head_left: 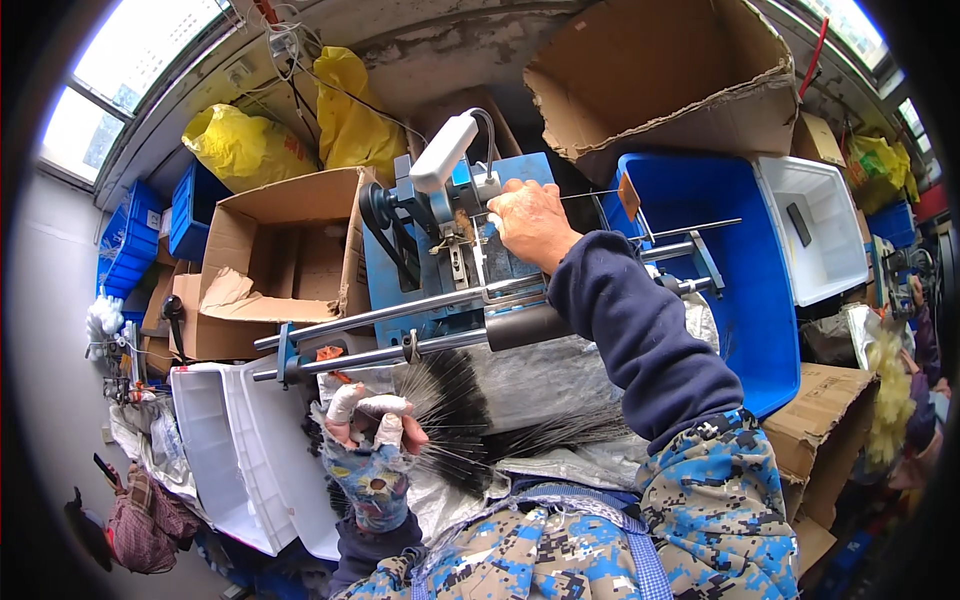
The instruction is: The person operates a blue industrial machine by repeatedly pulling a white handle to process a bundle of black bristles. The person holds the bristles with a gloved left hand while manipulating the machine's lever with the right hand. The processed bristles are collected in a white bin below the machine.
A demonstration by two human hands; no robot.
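Note:
My right hand (535, 222) reaches over a small blue bench machine (400, 318), its fingers bent and pressed together beside the machine's head. Whatever lies in those fingertips is hidden. A white housing (444, 153) and a black pulley (378, 206) sit to the left of that hand. My left hand (378, 420), several fingers wrapped in white tape, is curled below two metal rails (400, 355); I cannot make out what it grips. Beside it, a bundle of thin wire-stemmed brushes with black bristles (450, 405) lies fanned out on a grey-white sheet over my lap.
An open cardboard box (290, 250) and white bins (215, 450) stand left. To the right are a blue bin (745, 330), a white tray (825, 230) and a large carton (690, 110). Yellow bags (355, 115) rest behind. Other people (150, 525) sit at both edges.

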